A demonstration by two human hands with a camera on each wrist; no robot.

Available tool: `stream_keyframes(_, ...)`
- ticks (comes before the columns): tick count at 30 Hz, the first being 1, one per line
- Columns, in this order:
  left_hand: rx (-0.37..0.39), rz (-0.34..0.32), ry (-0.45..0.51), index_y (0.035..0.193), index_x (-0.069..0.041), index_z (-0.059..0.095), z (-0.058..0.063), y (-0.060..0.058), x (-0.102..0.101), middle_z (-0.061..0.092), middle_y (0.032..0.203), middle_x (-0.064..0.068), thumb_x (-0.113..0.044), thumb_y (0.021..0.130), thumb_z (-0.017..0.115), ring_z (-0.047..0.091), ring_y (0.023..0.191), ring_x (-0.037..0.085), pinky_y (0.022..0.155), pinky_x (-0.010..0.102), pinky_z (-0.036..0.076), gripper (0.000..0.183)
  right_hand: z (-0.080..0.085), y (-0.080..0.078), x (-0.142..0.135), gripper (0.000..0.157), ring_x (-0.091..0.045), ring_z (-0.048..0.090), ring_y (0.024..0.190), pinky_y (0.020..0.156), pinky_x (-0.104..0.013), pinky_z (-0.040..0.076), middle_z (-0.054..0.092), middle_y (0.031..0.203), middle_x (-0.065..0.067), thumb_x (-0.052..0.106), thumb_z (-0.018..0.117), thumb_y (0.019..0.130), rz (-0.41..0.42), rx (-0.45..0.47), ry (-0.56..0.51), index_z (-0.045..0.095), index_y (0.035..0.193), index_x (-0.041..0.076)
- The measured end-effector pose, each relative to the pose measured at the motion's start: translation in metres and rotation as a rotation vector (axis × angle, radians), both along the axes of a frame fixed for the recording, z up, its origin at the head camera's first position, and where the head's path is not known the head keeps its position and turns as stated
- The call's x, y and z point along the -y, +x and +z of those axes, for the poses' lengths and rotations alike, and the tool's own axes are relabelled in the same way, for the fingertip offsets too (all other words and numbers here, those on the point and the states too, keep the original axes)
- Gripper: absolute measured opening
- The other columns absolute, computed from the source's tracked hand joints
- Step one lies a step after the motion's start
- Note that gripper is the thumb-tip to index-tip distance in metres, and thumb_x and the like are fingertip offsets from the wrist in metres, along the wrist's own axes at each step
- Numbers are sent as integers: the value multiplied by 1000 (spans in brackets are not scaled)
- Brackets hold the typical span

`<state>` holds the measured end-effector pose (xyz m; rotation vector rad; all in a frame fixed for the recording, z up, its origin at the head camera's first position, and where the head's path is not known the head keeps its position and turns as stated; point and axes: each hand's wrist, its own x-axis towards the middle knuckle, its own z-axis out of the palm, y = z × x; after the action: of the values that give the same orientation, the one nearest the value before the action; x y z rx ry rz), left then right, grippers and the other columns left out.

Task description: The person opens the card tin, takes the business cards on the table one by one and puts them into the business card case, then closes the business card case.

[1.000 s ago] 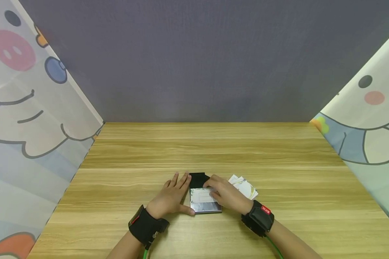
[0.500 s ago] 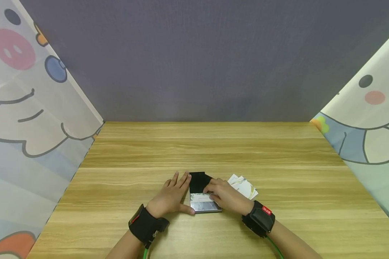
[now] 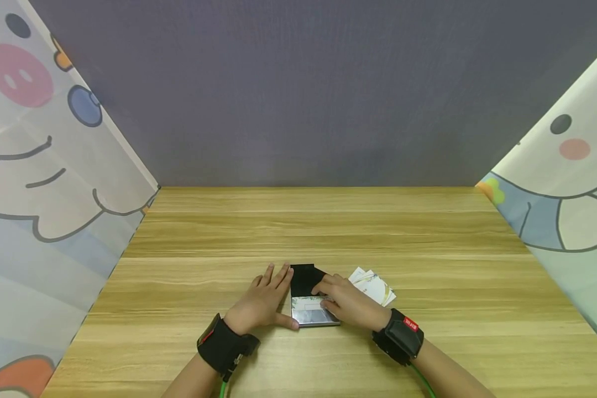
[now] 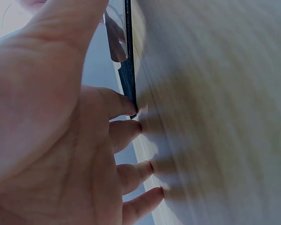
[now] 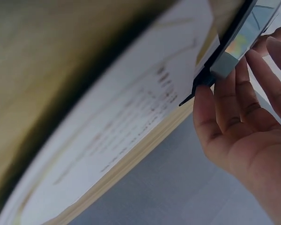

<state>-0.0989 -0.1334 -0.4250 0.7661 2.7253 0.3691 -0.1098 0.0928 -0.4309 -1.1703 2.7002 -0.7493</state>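
Note:
A business card holder with a shiny metal pocket and a black open flap lies on the table. A white card printed with leaves shows above the metal, its lower part out of sight. My right hand pinches the card's upper edge at the right, thumb in front and index finger bent behind. In the right wrist view its other fingers reach along the holder's side. My left hand rests on the table with fingers spread, its index fingertip and thumb touching the holder's left edge.
Several white cards with gold and leaf patterns lie fanned out right behind my right hand. The wooden table ends at a dark panel at the back. Cartoon-printed sheets flank both sides.
The leaf-printed card has slid toward me, deeper into the metal pocket, leaving more of the black flap showing. Over the last half second little has moved. The left hand stays in place.

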Motion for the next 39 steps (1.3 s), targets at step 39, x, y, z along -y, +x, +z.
stream_keyframes(39, 22, 7, 22, 144, 0, 17, 0, 0, 1, 14, 152, 20, -63, 65, 63, 7, 134, 45, 104, 61, 24, 111, 4, 0, -89, 38, -34, 52, 99, 82, -52, 48, 59, 108, -17, -2, 73, 65, -220, -28, 62, 63, 101, 1)
